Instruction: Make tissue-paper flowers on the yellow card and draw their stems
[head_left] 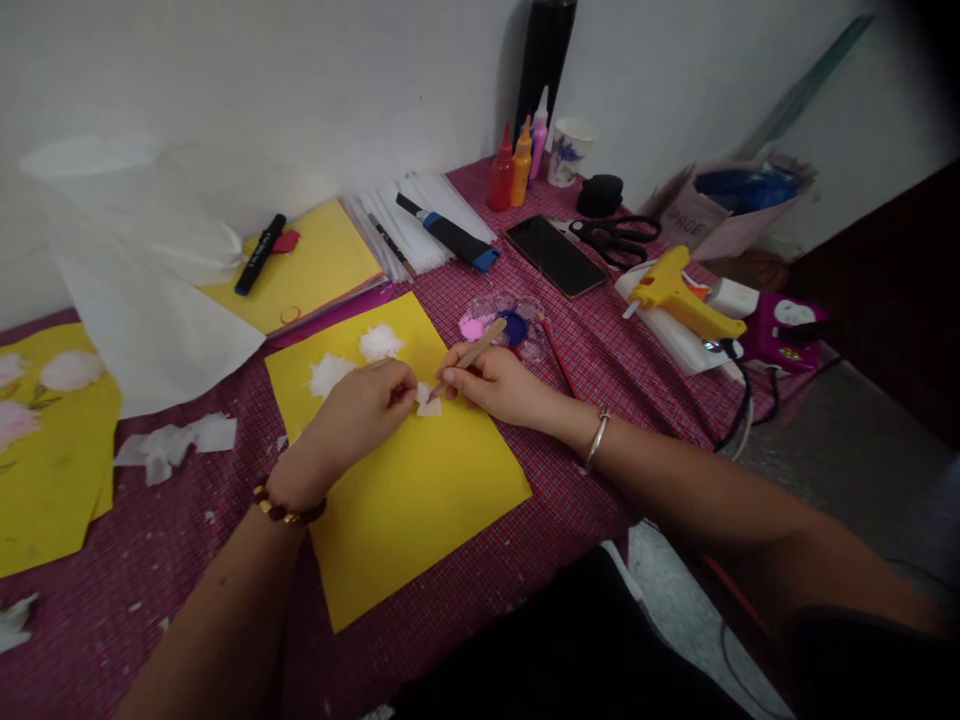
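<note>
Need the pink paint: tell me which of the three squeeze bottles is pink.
The pink bottle at the back, nearest the paper cup; the others are red and orange.

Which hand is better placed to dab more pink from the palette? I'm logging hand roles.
Right, probably. The right hand holds the brush beside the palette; the left hand pins the white tissue piece on the yellow sheet.

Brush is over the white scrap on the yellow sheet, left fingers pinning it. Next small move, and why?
Probably dab the brush tip down onto the white paper scrap. The right hand holds the brush angled at the scrap, the left hand pinches the scrap's edge against the yellow sheet, and two white patches already sit higher on the sheet.
</note>
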